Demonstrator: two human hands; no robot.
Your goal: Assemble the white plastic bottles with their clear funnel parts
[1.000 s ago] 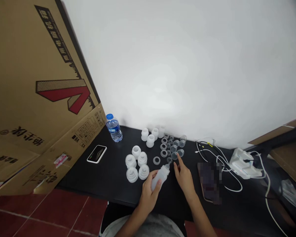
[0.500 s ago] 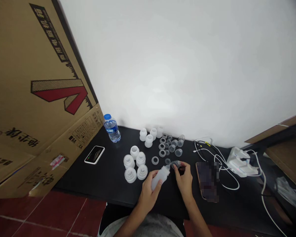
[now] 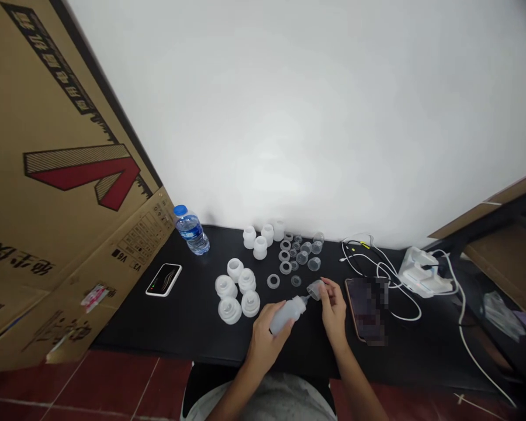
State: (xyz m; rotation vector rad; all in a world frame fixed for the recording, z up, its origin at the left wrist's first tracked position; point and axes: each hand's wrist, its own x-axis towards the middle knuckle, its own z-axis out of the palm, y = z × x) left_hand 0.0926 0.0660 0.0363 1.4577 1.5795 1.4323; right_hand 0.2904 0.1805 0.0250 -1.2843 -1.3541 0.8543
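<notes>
My left hand (image 3: 265, 336) is closed round a translucent white bottle (image 3: 286, 316), tilted up to the right. A clear pointed tip (image 3: 305, 299) shows at the bottle's mouth. My right hand (image 3: 333, 304) pinches a clear dome-shaped cap (image 3: 316, 289) between thumb and fingers, its opening facing the tip; whether they touch I cannot tell. Beyond my hands lie clear rings (image 3: 273, 281), small clear nipple-like pieces (image 3: 296, 281) and several more clear caps (image 3: 314, 264). Left of the bottle stand several white round-necked containers (image 3: 229, 310), and a second group of white containers (image 3: 260, 248) is farther back.
A water bottle (image 3: 191, 231) with a blue lid and a white-edged device (image 3: 163, 280) stand at the left, beside a large cardboard box (image 3: 70, 234). To the right are a phone (image 3: 363, 310), tangled cables (image 3: 390, 278) and a white charging unit (image 3: 425, 273) on the black table (image 3: 158, 327).
The camera view has shifted slightly. The bottle in my left hand has tipped further toward the cap, and my right hand holds the cap at a steeper angle over the tip.
</notes>
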